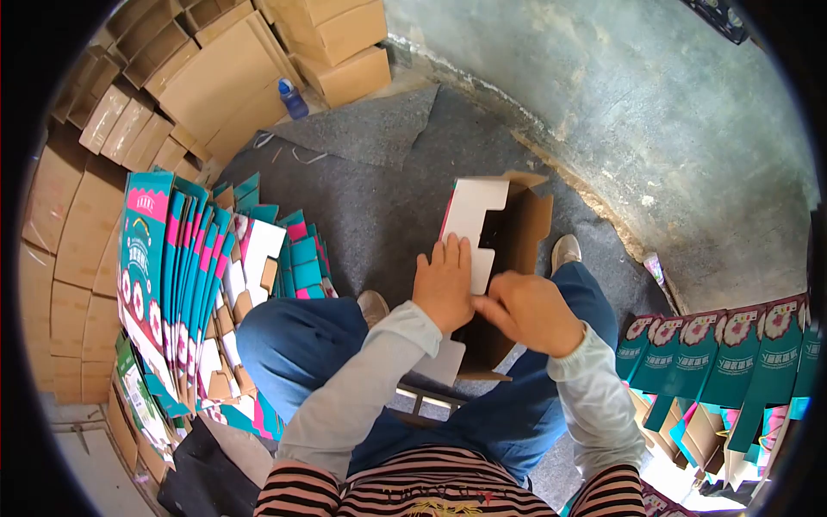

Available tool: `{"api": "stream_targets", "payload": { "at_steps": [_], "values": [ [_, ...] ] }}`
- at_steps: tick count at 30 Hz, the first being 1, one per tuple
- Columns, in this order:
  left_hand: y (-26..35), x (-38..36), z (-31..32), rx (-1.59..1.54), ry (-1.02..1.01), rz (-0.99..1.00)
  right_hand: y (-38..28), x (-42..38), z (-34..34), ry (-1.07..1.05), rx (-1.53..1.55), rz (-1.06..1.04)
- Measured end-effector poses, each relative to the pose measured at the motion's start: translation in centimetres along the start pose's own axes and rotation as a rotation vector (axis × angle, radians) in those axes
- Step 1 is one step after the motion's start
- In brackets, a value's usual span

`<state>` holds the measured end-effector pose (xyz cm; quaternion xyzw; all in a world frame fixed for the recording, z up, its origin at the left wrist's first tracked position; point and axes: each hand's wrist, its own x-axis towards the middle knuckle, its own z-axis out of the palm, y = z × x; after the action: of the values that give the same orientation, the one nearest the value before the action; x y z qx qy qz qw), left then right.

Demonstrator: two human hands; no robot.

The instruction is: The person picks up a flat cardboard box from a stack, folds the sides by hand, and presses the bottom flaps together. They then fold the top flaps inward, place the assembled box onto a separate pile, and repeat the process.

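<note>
An open cardboard box (527, 226), brown inside with white cut-out flaps, stands between my knees. My left hand (444, 283) lies flat on a white flap (478, 196) along the box's left side, fingers stretched out and close together. At the same edge, my right hand (536, 314) is closed, with curled fingers and the thumb against the flap. The fingertips of the right hand are hidden beneath it. A bit of pink print shows on the box's outer left side.
Folded teal and pink printed cartons (177, 284) stand stacked at my left. More printed cartons (689, 353) are lined up at right. Brown boxes (220, 82) are piled at the back left, near a blue bottle (293, 102). A concrete wall (637, 112) closes the right side.
</note>
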<state>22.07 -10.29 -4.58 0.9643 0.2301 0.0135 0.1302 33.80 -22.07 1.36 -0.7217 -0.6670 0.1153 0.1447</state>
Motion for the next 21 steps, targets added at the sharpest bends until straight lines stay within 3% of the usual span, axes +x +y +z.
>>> {"api": "stream_targets", "payload": {
  "at_steps": [1,4,8,12,18,21],
  "values": [
    [-0.1,0.1,0.0,0.005,0.008,0.011,-0.5,-1.1,-0.4,-0.122,0.006,-0.092],
    [-0.4,0.6,0.3,0.043,0.049,0.050,-1.7,-3.4,-0.9,-0.003,-0.140,-0.226],
    [-0.5,1.0,0.6,0.058,0.057,0.059,-3.7,-5.3,0.4,-0.116,0.092,-0.389],
    [-0.2,1.1,0.4,0.109,0.029,0.019,-4.3,-7.0,2.3,-0.086,0.019,-0.453],
    [0.8,1.5,2.3,0.132,0.141,0.020,-4.9,-7.6,3.8,0.061,-0.005,-0.488],
    [0.0,1.1,3.1,0.055,0.211,0.049,-4.9,-7.0,3.7,0.034,0.038,-0.333]
  ]
}}
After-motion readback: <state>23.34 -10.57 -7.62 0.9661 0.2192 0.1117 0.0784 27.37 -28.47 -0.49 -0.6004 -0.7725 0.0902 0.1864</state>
